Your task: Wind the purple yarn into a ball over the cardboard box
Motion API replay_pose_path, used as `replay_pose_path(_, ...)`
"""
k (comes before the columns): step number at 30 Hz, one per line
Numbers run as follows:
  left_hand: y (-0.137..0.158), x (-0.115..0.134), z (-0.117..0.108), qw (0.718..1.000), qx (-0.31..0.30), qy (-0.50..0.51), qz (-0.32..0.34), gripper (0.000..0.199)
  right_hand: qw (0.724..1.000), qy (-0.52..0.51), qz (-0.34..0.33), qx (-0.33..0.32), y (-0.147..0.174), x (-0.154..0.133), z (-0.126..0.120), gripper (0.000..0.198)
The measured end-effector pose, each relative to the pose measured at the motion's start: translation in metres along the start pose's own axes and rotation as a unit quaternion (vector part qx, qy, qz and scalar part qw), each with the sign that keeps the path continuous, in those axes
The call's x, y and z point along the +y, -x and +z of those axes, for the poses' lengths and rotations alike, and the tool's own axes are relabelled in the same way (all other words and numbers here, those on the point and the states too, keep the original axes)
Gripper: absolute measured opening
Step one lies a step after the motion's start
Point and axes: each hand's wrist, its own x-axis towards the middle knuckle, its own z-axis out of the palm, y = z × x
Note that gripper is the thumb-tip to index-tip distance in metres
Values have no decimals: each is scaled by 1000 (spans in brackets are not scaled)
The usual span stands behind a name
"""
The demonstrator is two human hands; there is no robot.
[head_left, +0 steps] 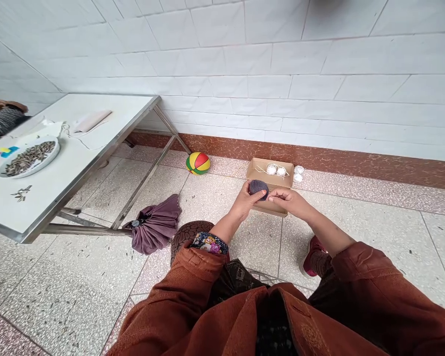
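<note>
My left hand (244,201) is wrapped round a dark purple-grey ball of yarn (258,187), thumb across its front. Just to the right of the ball, my right hand (287,201) is closed in a pinch, fingertips close to the yarn; whatever lies between them is too small to make out. Both hands are above an open cardboard box (270,210) on the floor and hide part of it. White yarn balls (276,170) with loose strands sit in the far part of the box. More small white balls (298,173) lie on the floor beside it.
At left stands a metal-framed table (129,106) with a white plate (55,157) of seeds and a pale folded cloth (92,121). A colourful ball (198,163) and a purple cloth bag (155,225) are near its legs. Another person's arm (3,118) shows at far left.
</note>
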Motion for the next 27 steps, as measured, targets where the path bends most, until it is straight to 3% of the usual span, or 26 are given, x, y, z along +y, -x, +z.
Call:
replay_pose_path(4, 1, -8, 3, 994, -42, -101, 5, 66, 999, -34, -30, -8, 2, -10, -6, 25)
replay_pose_path(9, 9, -11, 8, 976, -161, -138, -41, 59, 998, -32, -44, 34, 0, -8, -13, 22)
replay_pose_path(12, 15, -8, 10, 972, -213, -77, -62, 60, 994, -52, -48, 81, -4, -4, -10, 23)
replay_pose_path(18, 18, 3, 10, 963, -242, 85, -87, 86, 983, -84, -19, 164, -13, 9, 0, 27)
replay_pose_path(24, 18, 7, 10, 935, -293, 159, -120, 93, 980, -101, 1, 170, -13, 17, 10, 26)
replay_pose_path(27, 19, 9, 10, 937, -273, 185, -117, 91, 984, -93, 11, 148, -11, 20, 15, 24)
